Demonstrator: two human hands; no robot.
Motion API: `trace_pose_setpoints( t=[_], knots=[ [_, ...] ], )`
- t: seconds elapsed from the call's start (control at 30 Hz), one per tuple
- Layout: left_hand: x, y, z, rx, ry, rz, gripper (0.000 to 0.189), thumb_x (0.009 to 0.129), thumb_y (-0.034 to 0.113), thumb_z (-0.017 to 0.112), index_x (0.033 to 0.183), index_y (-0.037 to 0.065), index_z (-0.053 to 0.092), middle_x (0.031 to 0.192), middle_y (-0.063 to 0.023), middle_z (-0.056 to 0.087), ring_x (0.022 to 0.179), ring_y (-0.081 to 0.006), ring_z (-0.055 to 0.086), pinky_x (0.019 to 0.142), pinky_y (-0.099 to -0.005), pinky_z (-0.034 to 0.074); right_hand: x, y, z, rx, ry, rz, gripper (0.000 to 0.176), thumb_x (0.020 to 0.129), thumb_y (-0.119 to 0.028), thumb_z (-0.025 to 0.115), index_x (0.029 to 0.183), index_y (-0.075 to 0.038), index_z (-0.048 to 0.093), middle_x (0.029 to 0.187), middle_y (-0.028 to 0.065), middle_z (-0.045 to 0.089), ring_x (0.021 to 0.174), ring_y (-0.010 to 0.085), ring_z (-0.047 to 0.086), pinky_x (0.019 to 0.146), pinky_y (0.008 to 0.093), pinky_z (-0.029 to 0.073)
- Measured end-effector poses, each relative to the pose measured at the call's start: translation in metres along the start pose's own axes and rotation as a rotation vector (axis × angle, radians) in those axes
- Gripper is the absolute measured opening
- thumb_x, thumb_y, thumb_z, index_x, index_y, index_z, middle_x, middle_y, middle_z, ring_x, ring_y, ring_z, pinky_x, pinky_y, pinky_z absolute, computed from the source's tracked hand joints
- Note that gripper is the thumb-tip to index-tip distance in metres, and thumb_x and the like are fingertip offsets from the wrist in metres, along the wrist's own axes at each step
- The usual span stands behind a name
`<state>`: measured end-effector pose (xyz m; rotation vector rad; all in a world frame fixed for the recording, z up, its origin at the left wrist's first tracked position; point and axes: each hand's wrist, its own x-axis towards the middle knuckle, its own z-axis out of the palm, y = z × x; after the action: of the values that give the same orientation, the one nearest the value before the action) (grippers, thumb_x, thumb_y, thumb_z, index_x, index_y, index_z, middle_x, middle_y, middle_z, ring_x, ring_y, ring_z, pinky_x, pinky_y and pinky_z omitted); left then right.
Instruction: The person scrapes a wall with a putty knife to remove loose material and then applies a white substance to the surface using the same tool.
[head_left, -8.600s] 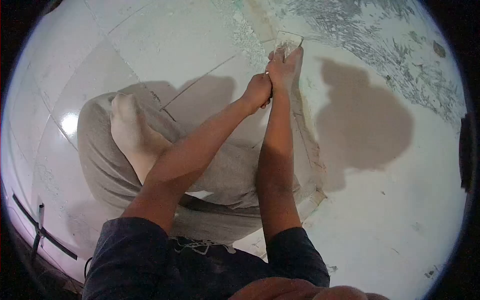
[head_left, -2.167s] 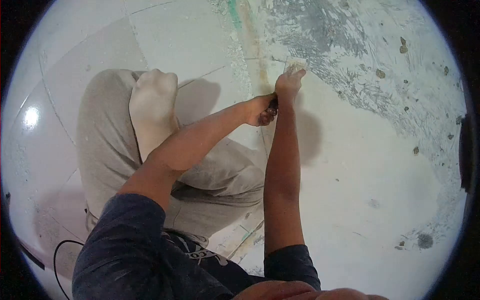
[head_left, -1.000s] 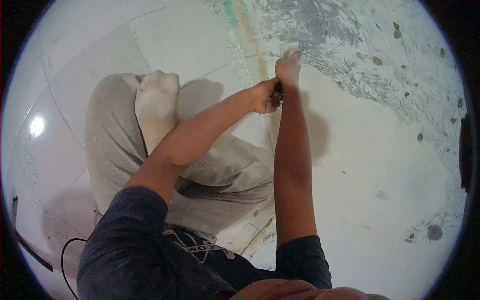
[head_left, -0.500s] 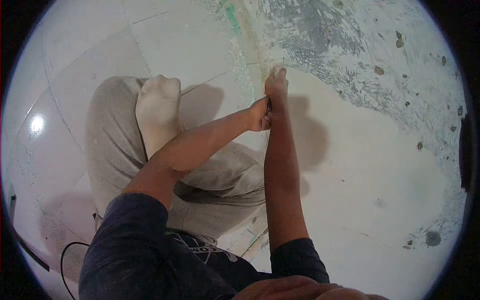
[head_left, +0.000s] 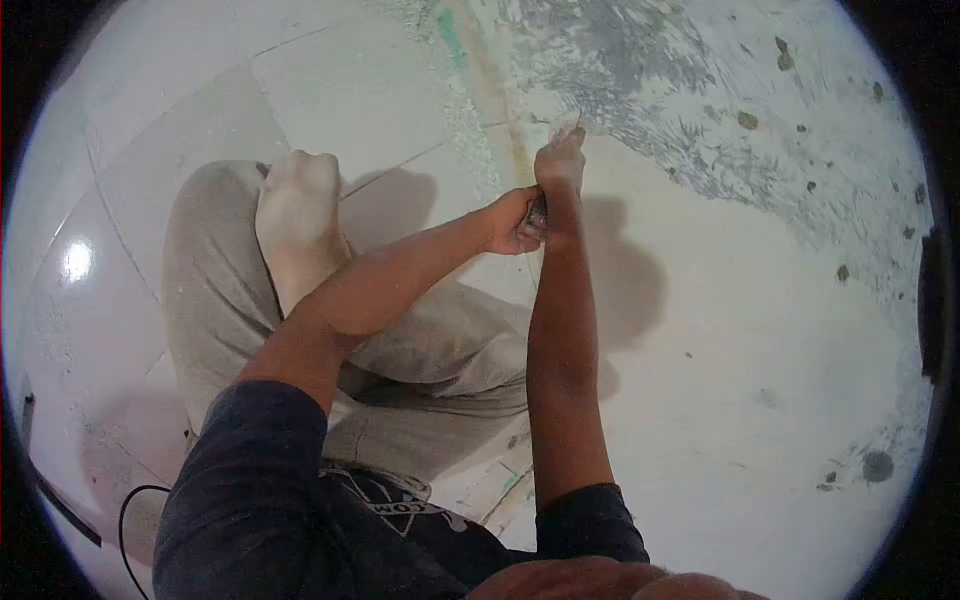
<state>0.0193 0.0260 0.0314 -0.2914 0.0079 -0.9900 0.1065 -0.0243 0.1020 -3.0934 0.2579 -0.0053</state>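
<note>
Right hand (head_left: pixel 561 163) has its fingers pressed on a pale flat tool (head_left: pixel 568 124) — it's right by the edge of the rough grey patch (head_left: pixel 655 60). Left hand (head_left: pixel 512 220) is curled round something dark (head_left: pixel 539 210) beside the other wrist — can't tell what.

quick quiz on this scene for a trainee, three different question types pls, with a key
1. Multiple choice: Which is nearest the rough grey patch?
A) the foot
B) the flat tool in the right hand
C) the left sleeve

2. True or false: The fingers of the left hand are curled, close to the right wrist.

3. Fill in the blank, with lighter or darker: The short sleeves are ______ than the trousers.

Key: 1 B; 2 true; 3 darker
</note>
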Motion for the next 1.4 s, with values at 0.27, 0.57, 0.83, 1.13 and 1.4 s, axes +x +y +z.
trace_pose_setpoints(
  t=[0.27,0.57,0.83,1.13,1.4],
  knots=[
    [0.009,0.036,0.014,0.099,0.139,0.156,0.040,0.098,0.040,0.034,0.067,0.016,0.045,0.054,0.0039,0.041,0.039,-0.0072,0.030,0.034,-0.0214,0.021,0.038,-0.021,0.018,0.066,-0.020,-0.170,0.046,0.086,-0.011,0.047,0.127,0.006,0.034,0.113,0.0377,0.054,0.107,0.0502,0.054,0.095,0.0524,0.041],
    [-0.003,0.052,-0.001,-0.026,-0.064,0.381,0.029,0.099,0.030,0.035,0.085,0.012,0.053,0.065,0.0009,0.048,0.043,-0.0083,0.035,0.039,-0.0218,0.030,0.040,-0.052,0.039,0.058,0.055,-0.275,0.038,0.086,-0.013,0.049,0.120,0.001,0.038,0.110,0.0360,0.055,0.105,0.0506,0.053,0.090,0.0549,0.042],
    [-0.003,-0.012,0.005,0.095,0.106,0.079,0.035,0.098,0.036,0.037,0.079,0.013,0.055,0.062,0.0006,0.054,0.045,-0.0102,0.043,0.039,-0.0218,0.039,-0.013,0.014,0.001,0.189,0.077,-0.091,0.036,0.088,-0.017,0.051,0.115,0.001,0.037,0.101,0.0361,0.058,0.097,0.0520,0.057,0.084,0.0556,0.045],
    [-0.006,0.010,0.006,-0.035,-0.038,-0.056,0.042,0.097,0.045,0.041,0.074,0.012,0.052,0.058,0.0009,0.049,0.041,-0.0061,0.039,0.034,-0.0181,0.034,0.004,-0.011,-0.004,-0.017,0.042,0.015,0.042,0.084,-0.012,0.052,0.119,0.000,0.031,0.104,0.0348,0.059,0.099,0.0504,0.058,0.087,0.0529,0.046],
    [0.007,0.018,0.014,0.053,0.016,-0.080,0.038,0.099,0.040,0.038,0.079,0.010,0.051,0.060,0.0036,0.045,0.039,-0.0041,0.037,0.031,-0.0177,0.032,0.020,0.006,-0.006,0.062,0.014,-0.015,0.045,0.083,-0.013,0.050,0.122,0.003,0.033,0.106,0.0371,0.058,0.103,0.0507,0.056,0.091,0.0523,0.043]
  ],
)
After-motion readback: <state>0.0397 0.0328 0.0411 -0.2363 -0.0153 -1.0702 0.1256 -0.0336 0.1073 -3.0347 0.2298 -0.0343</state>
